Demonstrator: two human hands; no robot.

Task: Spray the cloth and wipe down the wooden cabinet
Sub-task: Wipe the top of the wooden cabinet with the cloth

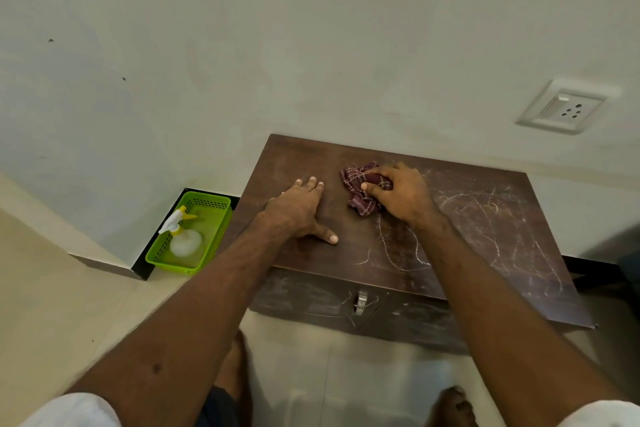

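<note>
Cloth (pixel 360 201), dark red and bunched, lies on top of the wooden cabinet (pixel 485 218) toward its back edge, gripped by the right hand (pixel 403 196) with fingers curled over it. Left hand (pixel 301 210) rests flat beside it, fingers spread, bracing. Pale scuff marks cover the top's right half. Recommended: flatten the cloth, press evenly, and work overlapping passes toward those marks. Spray bottle (pixel 183 236) lies in a green basket (pixel 156 251) on the floor, left of the cabinet.
</note>
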